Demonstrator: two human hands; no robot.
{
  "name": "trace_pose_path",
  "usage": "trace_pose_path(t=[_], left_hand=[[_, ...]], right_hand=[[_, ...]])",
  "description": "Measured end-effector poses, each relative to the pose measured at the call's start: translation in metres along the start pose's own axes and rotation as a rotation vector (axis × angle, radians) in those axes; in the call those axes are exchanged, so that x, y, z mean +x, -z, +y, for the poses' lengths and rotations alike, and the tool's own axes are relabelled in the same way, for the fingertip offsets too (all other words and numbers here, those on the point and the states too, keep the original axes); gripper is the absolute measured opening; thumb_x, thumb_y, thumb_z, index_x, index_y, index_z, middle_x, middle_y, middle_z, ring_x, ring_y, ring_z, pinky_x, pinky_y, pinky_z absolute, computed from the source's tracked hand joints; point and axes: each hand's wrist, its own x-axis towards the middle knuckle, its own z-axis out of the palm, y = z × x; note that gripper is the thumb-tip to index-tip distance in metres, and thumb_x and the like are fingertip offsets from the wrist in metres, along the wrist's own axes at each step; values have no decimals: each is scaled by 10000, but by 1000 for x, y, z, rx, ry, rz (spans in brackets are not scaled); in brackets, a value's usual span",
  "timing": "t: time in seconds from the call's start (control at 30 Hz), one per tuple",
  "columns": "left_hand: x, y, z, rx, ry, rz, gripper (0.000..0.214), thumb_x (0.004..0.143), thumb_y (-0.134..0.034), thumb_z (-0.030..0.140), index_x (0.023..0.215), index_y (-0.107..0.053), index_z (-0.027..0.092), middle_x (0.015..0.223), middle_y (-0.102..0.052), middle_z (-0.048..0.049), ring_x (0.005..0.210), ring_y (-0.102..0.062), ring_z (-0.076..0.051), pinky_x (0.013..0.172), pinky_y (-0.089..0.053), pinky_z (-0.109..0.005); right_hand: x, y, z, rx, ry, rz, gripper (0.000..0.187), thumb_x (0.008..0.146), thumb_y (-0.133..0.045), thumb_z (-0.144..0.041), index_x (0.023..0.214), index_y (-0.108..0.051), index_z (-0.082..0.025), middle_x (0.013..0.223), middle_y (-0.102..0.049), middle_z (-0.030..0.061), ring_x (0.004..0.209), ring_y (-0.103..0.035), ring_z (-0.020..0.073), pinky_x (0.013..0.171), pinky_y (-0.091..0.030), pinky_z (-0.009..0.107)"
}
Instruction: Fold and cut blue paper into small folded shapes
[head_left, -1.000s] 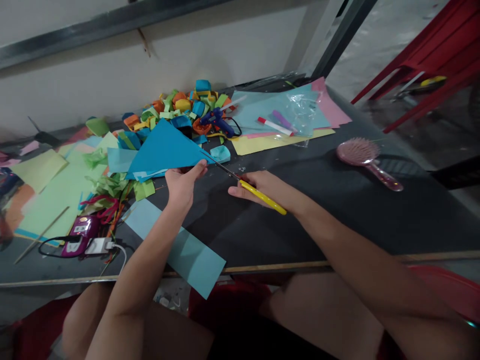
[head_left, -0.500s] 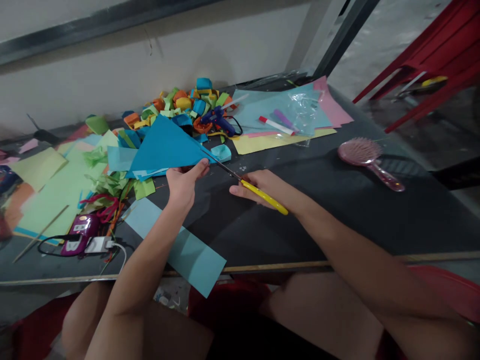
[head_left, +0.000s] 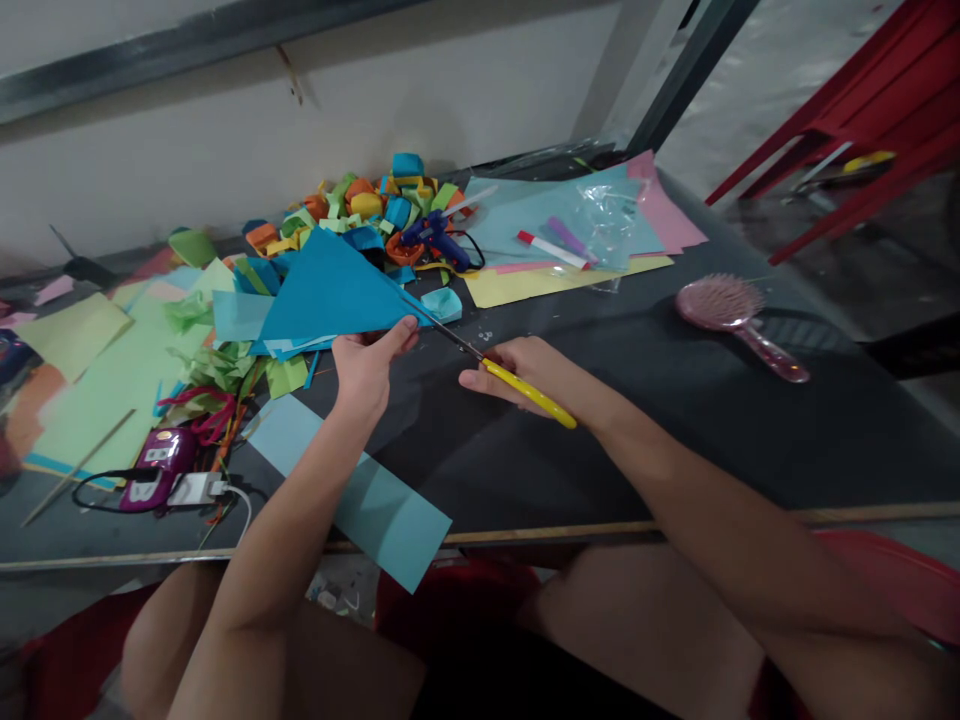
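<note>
Pinching the blue paper sheet (head_left: pixel 322 285) by its lower edge near the narrow corner, the left hand (head_left: pixel 375 365) is the nearer of the two hands, thumb on top. The right hand (head_left: pixel 521 372) is closed round the yellow-handled scissors (head_left: pixel 534 395) and stays clear of the blue paper sheet. From both hands, that sheet lies leftward and away from the body, roughly triangular, its long axis running from a broad left end to a point towards the right hand. The scissors slant off this point, back towards the body and rightward; a blade shows over the corner, though whether the other passes beneath cannot be told.

Just below the blue paper sheet, a pale blue paper strip (head_left: pixel 397 525) overhangs the worktop (head_left: pixel 600 480) edge, partly behind the left forearm. Behind the sheet sit folded coloured paper pieces (head_left: pixel 365 206) and a dark blue glue gun (head_left: pixel 437 238); farther right of it are a red-capped marker (head_left: pixel 553 250) and a pink hairbrush (head_left: pixel 720 303). Left of and below it, a purple device (head_left: pixel 169 455) carries pale markings too small to read. No brand or lettering is legible anywhere.
</note>
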Motion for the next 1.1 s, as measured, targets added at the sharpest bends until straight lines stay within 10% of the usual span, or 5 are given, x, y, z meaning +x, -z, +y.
trace_pose_path(t=[1.1], left_hand=[[-2,-4,3,-53,43,41,323,557,-882,353,661,-643,162,688,-691,-32,700,-722,-203,660,-598,-303]], right_hand=[[1,-4,0,-28,26,79,678,772,-407,-840,506,-280,-230,432,-286,-46,443,-301,91,506,-240,301]])
